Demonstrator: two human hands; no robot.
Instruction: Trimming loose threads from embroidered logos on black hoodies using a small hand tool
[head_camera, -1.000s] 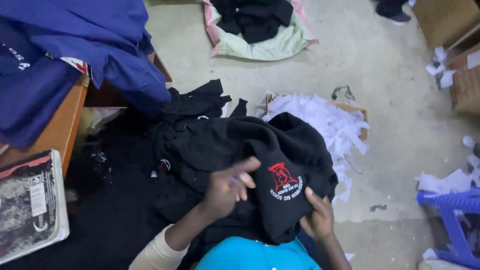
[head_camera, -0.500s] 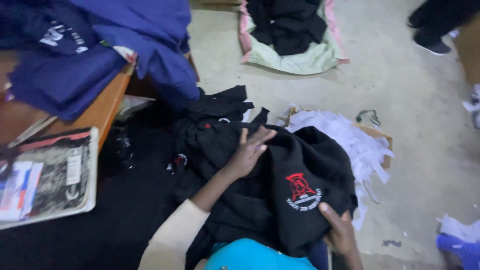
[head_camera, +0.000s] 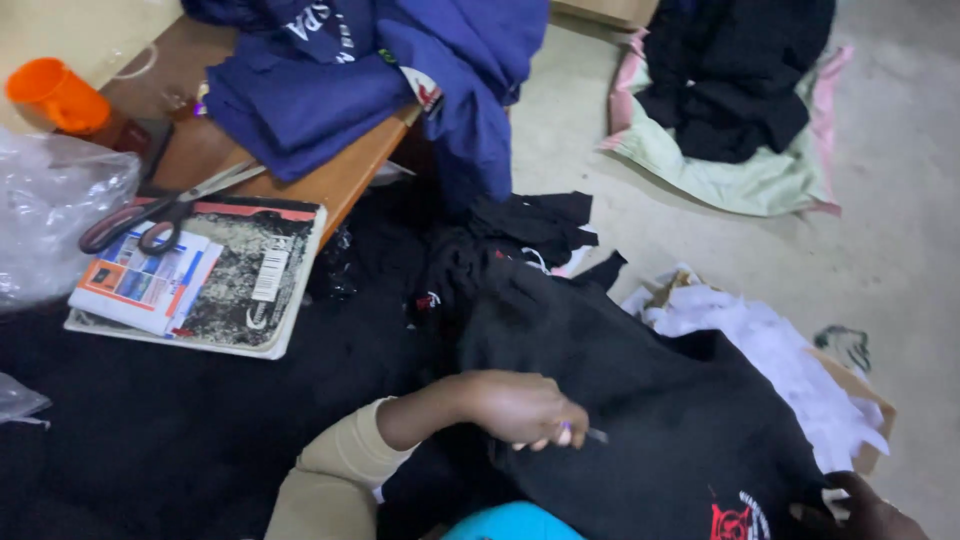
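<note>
A black garment (head_camera: 640, 400) with a red emblem (head_camera: 735, 522) lies over my lap, on top of a heap of more black fabric (head_camera: 200, 430). My left hand (head_camera: 520, 408), in a beige sleeve, rests on the garment with its fingers curled shut, and a small thin tool (head_camera: 596, 435) pokes out of the fist. My right hand (head_camera: 858, 512) shows only partly at the bottom right edge, where it holds the garment's hem just right of the emblem.
A wooden table (head_camera: 340, 180) at the left holds folded blue garments (head_camera: 330, 80), scissors (head_camera: 160, 212), a notebook (head_camera: 200, 275), an orange cup (head_camera: 55, 95) and a clear plastic bag (head_camera: 50, 215). A cardboard box of white scraps (head_camera: 790, 360) stands on the right. Black clothes on a pale cloth (head_camera: 740, 90) lie on the floor beyond.
My left hand has drawn back along the garment towards me and closed into a fist. My right hand has dropped to the frame's bottom right edge. The view has swung left over the table.
</note>
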